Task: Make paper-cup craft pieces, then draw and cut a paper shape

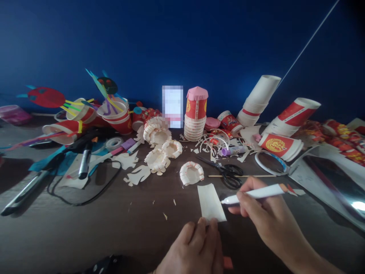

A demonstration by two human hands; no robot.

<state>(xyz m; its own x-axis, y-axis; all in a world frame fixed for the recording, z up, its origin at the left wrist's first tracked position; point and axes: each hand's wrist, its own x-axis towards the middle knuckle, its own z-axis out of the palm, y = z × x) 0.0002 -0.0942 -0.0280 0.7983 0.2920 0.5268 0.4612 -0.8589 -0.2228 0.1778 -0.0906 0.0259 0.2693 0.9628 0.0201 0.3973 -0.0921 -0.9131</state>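
My right hand (pixel 261 209) is closed around a white marker pen (pixel 256 193). Its tip is at the right edge of a small off-white paper piece (pixel 210 201) lying on the table; whether it touches is hard to tell. With bent fingertips, my left hand (pixel 196 243) holds the near edge of that paper down, its thumb hidden. Just beyond the paper sits a cut cup base (pixel 191 174) with a curled white rim. Black-handled scissors (pixel 228 172) lie open-bladed to its right, partly over a thin wooden stick (pixel 256 176).
Several curled cup pieces (pixel 156 159) and paper scraps (pixel 134 161) cover the middle left. Behind stand a pink-topped cup stack (pixel 196 114) and a lit, blurred screen (pixel 172 106). A glue gun (pixel 31 186) lies left, a tape roll (pixel 270 163) and a dark-screened device (pixel 336 179) right.
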